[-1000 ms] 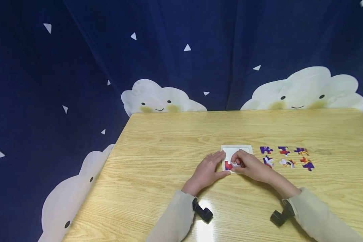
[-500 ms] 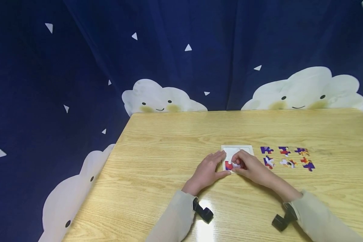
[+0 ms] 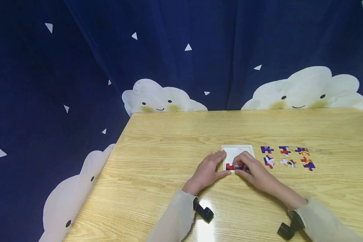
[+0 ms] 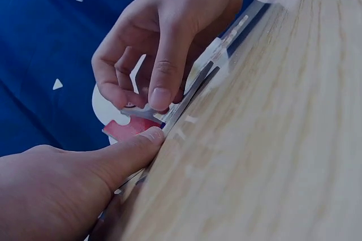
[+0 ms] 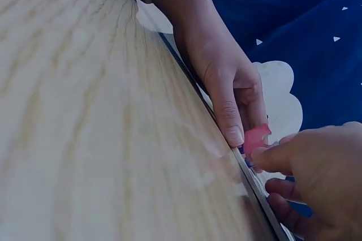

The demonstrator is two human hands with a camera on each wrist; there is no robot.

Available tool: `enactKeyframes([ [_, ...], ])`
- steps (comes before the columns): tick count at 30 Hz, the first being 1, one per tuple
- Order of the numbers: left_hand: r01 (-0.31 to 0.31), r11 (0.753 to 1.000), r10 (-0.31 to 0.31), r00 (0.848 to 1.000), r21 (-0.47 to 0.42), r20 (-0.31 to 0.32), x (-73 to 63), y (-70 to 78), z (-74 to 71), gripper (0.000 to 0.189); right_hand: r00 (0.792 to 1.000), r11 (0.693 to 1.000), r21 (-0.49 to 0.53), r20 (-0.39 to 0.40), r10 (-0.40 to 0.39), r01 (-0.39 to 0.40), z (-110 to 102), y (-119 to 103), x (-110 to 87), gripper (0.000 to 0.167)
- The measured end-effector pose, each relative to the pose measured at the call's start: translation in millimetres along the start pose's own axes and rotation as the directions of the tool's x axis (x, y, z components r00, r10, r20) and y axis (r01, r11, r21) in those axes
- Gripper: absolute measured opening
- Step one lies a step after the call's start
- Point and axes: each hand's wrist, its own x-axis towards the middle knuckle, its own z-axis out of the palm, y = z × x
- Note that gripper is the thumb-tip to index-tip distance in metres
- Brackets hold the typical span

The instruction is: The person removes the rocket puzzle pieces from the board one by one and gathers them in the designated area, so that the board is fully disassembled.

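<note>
A small white puzzle tray (image 3: 237, 146) lies on the table. In its near left corner sits a red and purple jigsaw piece (image 3: 229, 166), seen also in the left wrist view as a red piece (image 4: 131, 128). My left hand (image 3: 207, 169) steadies the tray, fingers extended along its left rim and thumb on the near rim. Over the tray's near side, my right hand (image 3: 255, 169) pinches a purple and whitish jigsaw piece (image 3: 238, 166) beside the red one. The hand's fingers partly hide this piece.
Several loose jigsaw pieces lie right of the tray in two rows, among them a white one (image 3: 288, 163) and an orange and purple one (image 3: 308, 163). A dark blue curtain (image 3: 181, 67) with clouds hangs behind the wooden table (image 3: 157, 151).
My right hand has shifted slightly right and nearer, and more of the purple along the tray's near edge shows. The left hand keeps its place on the tray.
</note>
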Motion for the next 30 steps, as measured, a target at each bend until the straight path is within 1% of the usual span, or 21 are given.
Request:
enactKeyframes([
  [4, 0.002, 1.0, -0.002, 1.0, 0.001, 0.001, 0.7, 0.0, 0.0, 0.07, 0.999, 1.0, 0.002, -0.031, -0.022, 0.022, 2.4, 1.1, 0.0, 0.028],
  [7, 0.001, 1.0, -0.001, 1.0, 0.003, -0.001, 0.7, -0.1, -0.2, 0.07, 0.999, 1.0, -0.007, -0.051, -0.007, 0.006, 4.1, 2.2, 0.6, 0.027],
  [12, 0.008, 1.0, -0.008, 1.0, 0.01, 0.0, 0.6, -0.5, -0.4, 0.071, 0.993, 0.996, 0.031, -0.077, 0.092, -0.089, 4.3, 3.4, 2.3, 0.022],
  [19, 0.004, 1.0, -0.004, 1.0, 0.02, -0.004, 1.0, -1.0, 0.2, 0.071, 0.969, 0.972, 0.071, -0.083, 0.231, -0.226, 0.2, 3.4, 3.4, 0.017],
  [24, 0.006, 1.0, -0.006, 1.0, 0.014, -0.002, 0.8, -0.3, -0.1, 0.072, 0.961, 0.962, 0.093, -0.079, 0.265, -0.257, -2.3, 3.0, 2.3, 0.015],
  [30, 0.006, 1.0, -0.006, 1.0, 0.008, 0.004, 0.3, 0.1, 0.7, 0.073, 0.955, 0.956, 0.075, -0.062, 0.29, -0.285, -4.0, 3.9, 0.3, 0.014],
])
